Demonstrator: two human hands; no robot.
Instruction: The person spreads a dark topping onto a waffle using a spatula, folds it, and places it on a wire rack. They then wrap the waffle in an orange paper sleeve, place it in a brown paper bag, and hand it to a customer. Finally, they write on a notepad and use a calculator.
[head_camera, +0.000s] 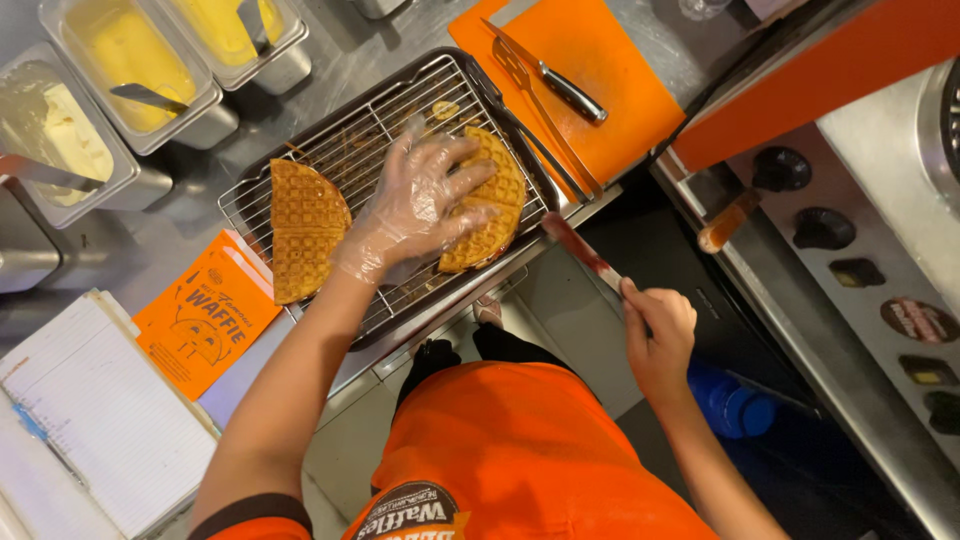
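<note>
My left hand (425, 200), in a clear plastic glove, presses flat on a golden half-round waffle (492, 205) lying on a wire rack (375, 130) set in a dark tray. A second half waffle (303, 228) lies on the rack to the left, apart from the hand. My right hand (655, 335) is bare and grips a spreading knife (585, 255) by its handle, its smeared blade pointing up-left toward the tray's near corner, below the counter edge.
Metal tubs of yellow and cream fillings (130, 55) stand at the upper left. An orange cutting board (590, 75) with a knife and tongs lies right of the tray. An orange paper sleeve (205, 315) and a lined notepad (95, 410) lie at the left. A machine with knobs (830, 225) stands at the right.
</note>
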